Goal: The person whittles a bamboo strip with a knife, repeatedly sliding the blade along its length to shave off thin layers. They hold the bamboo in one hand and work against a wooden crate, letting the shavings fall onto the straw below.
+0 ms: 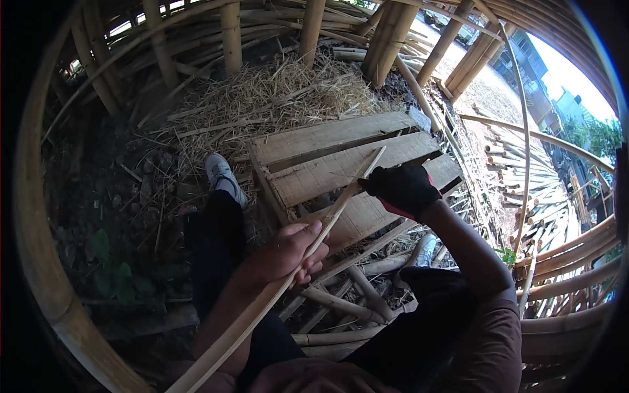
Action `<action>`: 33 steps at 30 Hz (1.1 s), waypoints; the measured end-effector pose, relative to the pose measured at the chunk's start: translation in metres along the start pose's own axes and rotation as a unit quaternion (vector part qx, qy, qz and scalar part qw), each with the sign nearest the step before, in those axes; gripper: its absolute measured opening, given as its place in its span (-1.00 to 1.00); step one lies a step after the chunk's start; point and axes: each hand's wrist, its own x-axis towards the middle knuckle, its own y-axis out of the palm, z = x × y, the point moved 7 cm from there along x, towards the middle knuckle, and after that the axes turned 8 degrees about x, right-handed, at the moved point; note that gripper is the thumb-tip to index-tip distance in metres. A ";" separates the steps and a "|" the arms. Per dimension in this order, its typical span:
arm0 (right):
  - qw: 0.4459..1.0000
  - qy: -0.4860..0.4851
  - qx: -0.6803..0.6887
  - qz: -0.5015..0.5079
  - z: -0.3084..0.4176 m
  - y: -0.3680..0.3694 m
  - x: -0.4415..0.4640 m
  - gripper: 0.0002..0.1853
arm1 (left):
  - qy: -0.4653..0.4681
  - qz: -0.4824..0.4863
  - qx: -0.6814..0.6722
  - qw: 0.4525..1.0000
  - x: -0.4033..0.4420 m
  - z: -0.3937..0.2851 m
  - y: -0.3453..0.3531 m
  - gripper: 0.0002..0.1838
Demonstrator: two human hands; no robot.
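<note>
A long, pale split bamboo strip runs diagonally from the lower left up over a wooden slatted bench. My bare left hand is wrapped round the strip near its middle, thumb along the upper side. Close to the strip's far end, my right hand, in a black glove with red trim, is closed in a fist above the bench slats. A small dark part shows where the fist meets the strip. Whatever the right fingers grip is mostly hidden by the glove.
Dry straw and shavings lie behind the bench. Upright bamboo posts stand beyond. Cut bamboo poles are piled at the right, and bamboo pieces lie between my legs. A curved bamboo pole crosses the left side.
</note>
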 end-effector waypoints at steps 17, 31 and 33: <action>0.984 0.152 -0.010 -0.092 -0.016 0.001 -0.001 -0.45 | -0.002 -0.027 0.035 0.999 0.000 0.001 -0.003 -0.60; 0.980 0.193 -0.025 -0.035 -0.044 0.008 0.011 -0.44 | 0.003 -0.010 0.040 0.999 0.002 0.001 -0.004 -0.60; 0.988 0.156 0.015 -0.007 -0.024 0.007 0.011 -0.36 | -0.007 -0.023 0.017 1.000 0.001 0.001 -0.002 -0.61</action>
